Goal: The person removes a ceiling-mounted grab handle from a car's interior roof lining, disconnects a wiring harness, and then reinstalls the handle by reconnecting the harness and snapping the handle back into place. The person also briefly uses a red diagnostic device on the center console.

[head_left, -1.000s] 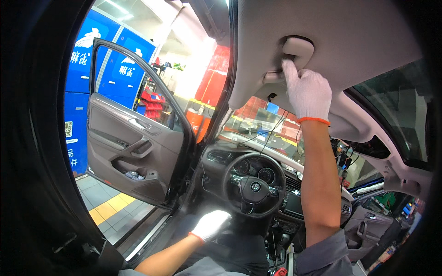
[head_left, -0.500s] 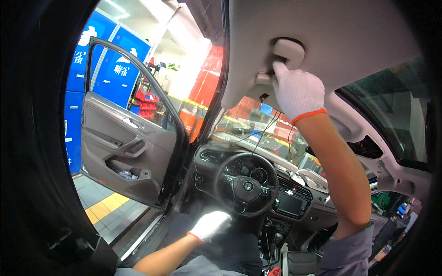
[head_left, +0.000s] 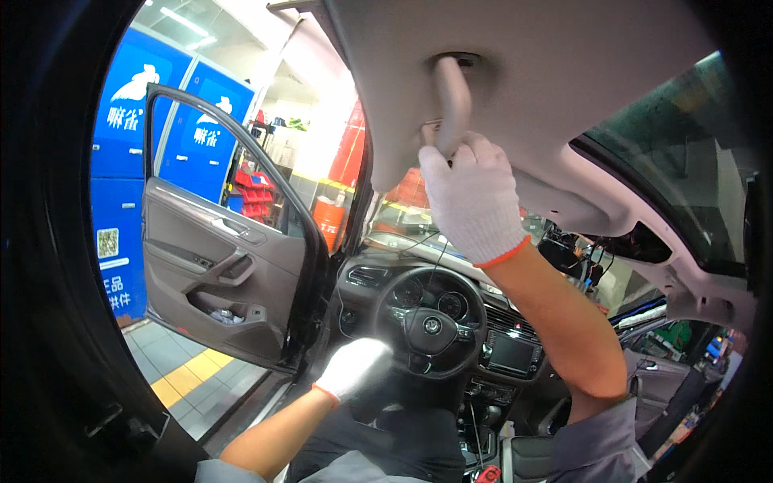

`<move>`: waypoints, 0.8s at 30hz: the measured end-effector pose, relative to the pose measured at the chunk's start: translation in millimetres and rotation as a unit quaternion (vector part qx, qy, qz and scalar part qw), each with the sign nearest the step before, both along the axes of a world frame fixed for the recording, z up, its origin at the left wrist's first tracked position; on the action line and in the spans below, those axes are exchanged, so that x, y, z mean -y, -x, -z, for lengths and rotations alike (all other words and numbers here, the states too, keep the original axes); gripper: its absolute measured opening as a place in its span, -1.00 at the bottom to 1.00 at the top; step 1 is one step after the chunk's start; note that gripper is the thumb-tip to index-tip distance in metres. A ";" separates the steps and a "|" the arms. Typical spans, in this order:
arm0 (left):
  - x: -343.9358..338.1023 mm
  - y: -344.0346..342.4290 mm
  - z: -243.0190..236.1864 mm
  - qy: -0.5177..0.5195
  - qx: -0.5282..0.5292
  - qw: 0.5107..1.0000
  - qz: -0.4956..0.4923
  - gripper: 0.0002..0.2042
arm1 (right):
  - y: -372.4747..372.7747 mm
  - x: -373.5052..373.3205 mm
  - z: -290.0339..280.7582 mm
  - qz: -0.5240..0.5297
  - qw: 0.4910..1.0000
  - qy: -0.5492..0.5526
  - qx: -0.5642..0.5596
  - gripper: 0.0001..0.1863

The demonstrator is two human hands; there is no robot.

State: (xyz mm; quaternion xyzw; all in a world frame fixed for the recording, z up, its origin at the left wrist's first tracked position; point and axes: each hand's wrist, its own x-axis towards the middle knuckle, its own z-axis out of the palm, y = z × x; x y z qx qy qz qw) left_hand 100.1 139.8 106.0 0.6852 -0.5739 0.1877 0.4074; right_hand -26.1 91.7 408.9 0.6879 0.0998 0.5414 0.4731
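A grey roof grab handle hangs down from the headliner, its far end close to a mount in the roof lining. My right hand, in a white knit glove with an orange cuff, reaches up with thumb and fingers closed round the handle's lower end. Low in front of me, my left hand wears the same kind of glove and is near the left side of the steering wheel. Glare and blur hide its fingers, and nothing shows in it.
The driver's door stands wide open on the left, with blue cabinets beyond it. A centre screen and gear lever lie to the right of the wheel. Overhead at right is a glass roof panel. Thin cables hang before the windscreen.
My right hand has come lower and now grips the handle, which has swung down from the headliner. My left hand has moved slightly left and up. The view has shifted a little.
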 end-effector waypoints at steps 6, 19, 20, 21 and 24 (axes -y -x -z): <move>-38.6 7.1 -115.7 0.358 -0.200 0.911 0.034 -0.74 | -6.1 0.8 4.5 -0.117 0.989 -0.083 -0.035 -0.77; -43.0 59.3 -282.0 0.420 -0.078 0.903 0.047 -0.65 | -13.2 22.8 26.8 -0.285 0.945 -0.110 -0.118 -0.67; -39.0 54.7 -285.8 0.429 -0.083 0.897 0.061 -0.65 | -10.7 25.5 26.9 -0.289 0.942 -0.111 -0.130 -0.66; -38.4 46.8 -288.6 0.416 -0.083 0.904 0.058 -0.64 | -7.8 28.9 27.7 -0.265 0.947 -0.123 -0.135 -0.66; -39.7 13.1 -290.1 0.425 0.106 0.863 -0.250 -0.48 | 15.6 49.7 43.0 -0.280 0.919 -0.170 -0.218 -0.70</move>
